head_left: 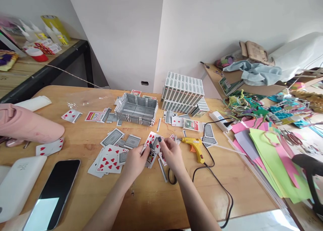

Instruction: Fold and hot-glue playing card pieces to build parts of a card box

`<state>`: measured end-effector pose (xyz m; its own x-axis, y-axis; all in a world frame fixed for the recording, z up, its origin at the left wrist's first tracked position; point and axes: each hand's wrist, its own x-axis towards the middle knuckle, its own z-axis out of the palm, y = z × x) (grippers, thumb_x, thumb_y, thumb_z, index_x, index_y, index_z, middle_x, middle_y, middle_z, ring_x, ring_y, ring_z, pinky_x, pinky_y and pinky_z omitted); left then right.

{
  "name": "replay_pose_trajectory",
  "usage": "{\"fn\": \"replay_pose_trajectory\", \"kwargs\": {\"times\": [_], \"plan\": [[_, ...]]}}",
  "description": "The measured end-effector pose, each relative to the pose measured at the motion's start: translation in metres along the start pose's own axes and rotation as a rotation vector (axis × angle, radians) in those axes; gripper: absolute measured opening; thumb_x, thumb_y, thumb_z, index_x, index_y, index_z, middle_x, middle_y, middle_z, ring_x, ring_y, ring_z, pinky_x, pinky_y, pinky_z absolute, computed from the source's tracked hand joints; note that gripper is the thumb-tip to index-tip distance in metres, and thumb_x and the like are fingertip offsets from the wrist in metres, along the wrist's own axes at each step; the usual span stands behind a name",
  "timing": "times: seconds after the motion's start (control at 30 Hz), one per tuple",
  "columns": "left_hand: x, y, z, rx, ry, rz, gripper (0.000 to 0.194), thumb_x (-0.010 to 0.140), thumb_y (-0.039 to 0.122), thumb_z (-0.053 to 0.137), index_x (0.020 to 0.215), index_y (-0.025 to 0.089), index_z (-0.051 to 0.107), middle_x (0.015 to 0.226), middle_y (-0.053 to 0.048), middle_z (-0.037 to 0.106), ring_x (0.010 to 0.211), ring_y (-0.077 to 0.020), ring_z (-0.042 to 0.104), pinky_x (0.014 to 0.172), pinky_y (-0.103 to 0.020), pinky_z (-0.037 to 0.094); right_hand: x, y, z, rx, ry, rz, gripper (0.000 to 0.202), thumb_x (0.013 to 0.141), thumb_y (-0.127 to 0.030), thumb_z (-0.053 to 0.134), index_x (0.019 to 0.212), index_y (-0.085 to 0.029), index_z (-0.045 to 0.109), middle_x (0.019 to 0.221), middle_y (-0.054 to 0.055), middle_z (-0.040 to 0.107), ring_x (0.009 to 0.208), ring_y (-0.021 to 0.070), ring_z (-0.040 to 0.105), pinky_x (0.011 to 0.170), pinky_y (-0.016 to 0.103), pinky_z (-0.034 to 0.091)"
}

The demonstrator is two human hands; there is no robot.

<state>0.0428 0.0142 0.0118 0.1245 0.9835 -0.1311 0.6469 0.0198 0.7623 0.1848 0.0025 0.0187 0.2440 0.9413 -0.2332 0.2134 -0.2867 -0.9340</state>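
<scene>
My left hand point(135, 159) is closed in a pinch on a playing card with red hearts point(151, 137). Against that card, my right hand point(171, 153) pinches a small grey-patterned card piece point(155, 143); its exact shape is partly hidden by the fingers. Below the fingertips lie more cards, including one with black clubs point(150, 160). Left of my hands is a loose pile with an eight of hearts point(110, 159) on it. A yellow glue gun point(195, 147) rests to the right of my right hand. Farther back stands an open box built of grey-backed cards point(136, 114).
Stacked card packs point(183, 91) stand at the back, beside the wall. A power strip point(220, 120) and black cable point(224, 187) lie to the right, near coloured paper sheets point(267, 160). On the left are a phone point(54, 194), a white device point(21, 184) and a pink roll point(27, 125).
</scene>
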Motion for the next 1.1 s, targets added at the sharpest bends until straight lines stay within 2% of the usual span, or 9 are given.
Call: {"fn": "replay_pose_trajectory", "kwargs": {"times": [0.1, 0.2, 0.27, 0.4, 0.53, 0.73, 0.9, 1.0, 1.1], "plan": [[0.0, -0.003, -0.002, -0.008, 0.04, -0.023, 0.034, 0.078, 0.038, 0.04, 0.05, 0.019, 0.035, 0.044, 0.004, 0.039, 0.046, -0.0102, 0.035, 0.047, -0.022, 0.025, -0.003, 0.005, -0.023, -0.053, 0.136, 0.0, 0.041, 0.081, -0.056, 0.043, 0.073, -0.017, 0.054, 0.053, -0.003, 0.044, 0.048, 0.0121, 0.041, 0.045, 0.022, 0.031], [0.001, -0.005, -0.004, -0.021, 0.065, -0.04, 0.036, 0.078, 0.039, 0.041, 0.05, 0.02, 0.029, 0.043, 0.005, 0.032, 0.045, -0.01, 0.031, 0.046, -0.023, 0.023, -0.006, 0.022, -0.056, -0.398, 0.379, -0.015, 0.036, 0.082, -0.05, 0.042, 0.078, -0.018, 0.058, 0.065, 0.003, 0.057, 0.06, 0.0183, 0.051, 0.058, 0.028, 0.039], [0.001, -0.005, -0.005, -0.034, 0.069, -0.048, 0.036, 0.077, 0.039, 0.042, 0.049, 0.02, 0.028, 0.042, 0.005, 0.031, 0.045, -0.0101, 0.03, 0.046, -0.023, 0.023, -0.008, 0.039, -0.077, -0.679, 0.521, -0.022, 0.029, 0.078, -0.043, 0.05, 0.086, -0.017, 0.058, 0.082, 0.01, 0.061, 0.079, 0.0249, 0.055, 0.072, 0.036, 0.041], [0.001, -0.002, -0.006, -0.069, 0.064, -0.063, 0.033, 0.076, 0.038, 0.043, 0.05, 0.02, 0.034, 0.043, 0.005, 0.036, 0.046, -0.0108, 0.033, 0.047, -0.023, 0.025, -0.009, 0.065, -0.098, -0.978, 0.567, 0.247, 0.049, 0.072, -0.048, 0.055, 0.107, -0.014, 0.054, 0.106, 0.02, 0.056, 0.104, 0.0375, 0.048, 0.079, 0.048, 0.039], [0.003, -0.002, -0.004, -0.111, 0.055, -0.073, 0.029, 0.076, 0.038, 0.044, 0.054, 0.019, 0.045, 0.046, 0.004, 0.045, 0.048, -0.012, 0.041, 0.048, -0.022, 0.031, -0.002, 0.072, -0.1, -0.951, 0.493, 0.377, 0.057, 0.068, -0.055, 0.055, 0.109, -0.015, 0.053, 0.11, 0.019, 0.055, 0.107, 0.0381, 0.048, 0.083, 0.053, 0.036], [0.005, -0.004, -0.001, -0.536, -0.028, -0.229, 0.035, 0.075, 0.046, 0.048, 0.076, 0.015, 0.064, 0.065, -0.004, 0.066, 0.06, -0.0183, 0.058, 0.053, -0.025, 0.043, 0.008, 0.065, -0.112, -0.745, 0.479, 0.345, 0.047, 0.064, -0.046, 0.057, 0.099, -0.016, 0.055, 0.102, 0.015, 0.06, 0.098, 0.0314, 0.056, 0.082, 0.04, 0.04], [0.006, 0.0, -0.003, -0.733, -0.03, -0.269, 0.05, 0.072, 0.054, 0.054, 0.102, 0.016, 0.066, 0.086, -0.009, 0.072, 0.078, -0.0224, 0.064, 0.072, -0.032, 0.049, -0.001, 0.041, -0.122, -0.546, 0.55, 0.309, 0.042, 0.059, -0.039, 0.062, 0.093, -0.016, 0.053, 0.088, 0.009, 0.061, 0.084, 0.026, 0.058, 0.07, 0.033, 0.042], [0.007, 0.001, -0.003, -0.729, -0.031, -0.258, 0.052, 0.074, 0.055, 0.051, 0.106, 0.015, 0.066, 0.093, -0.01, 0.072, 0.09, -0.0237, 0.063, 0.082, -0.035, 0.047, -0.014, 0.023, -0.117, -0.4, 0.492, 0.185, 0.029, 0.064, -0.04, 0.06, 0.082, -0.018, 0.052, 0.065, -0.002, 0.053, 0.058, 0.0163, 0.051, 0.055, 0.027, 0.039], [0.006, 0.001, -0.002, -0.703, -0.062, -0.244, 0.054, 0.078, 0.055, 0.047, 0.106, 0.013, 0.065, 0.096, -0.011, 0.07, 0.096, -0.0243, 0.061, 0.084, -0.035, 0.047, -0.023, 0.009, -0.102, -0.404, 0.416, 0.007, 0.028, 0.066, -0.043, 0.061, 0.07, -0.02, 0.045, 0.059, -0.005, 0.045, 0.051, 0.012, 0.043, 0.049, 0.024, 0.036]]}}
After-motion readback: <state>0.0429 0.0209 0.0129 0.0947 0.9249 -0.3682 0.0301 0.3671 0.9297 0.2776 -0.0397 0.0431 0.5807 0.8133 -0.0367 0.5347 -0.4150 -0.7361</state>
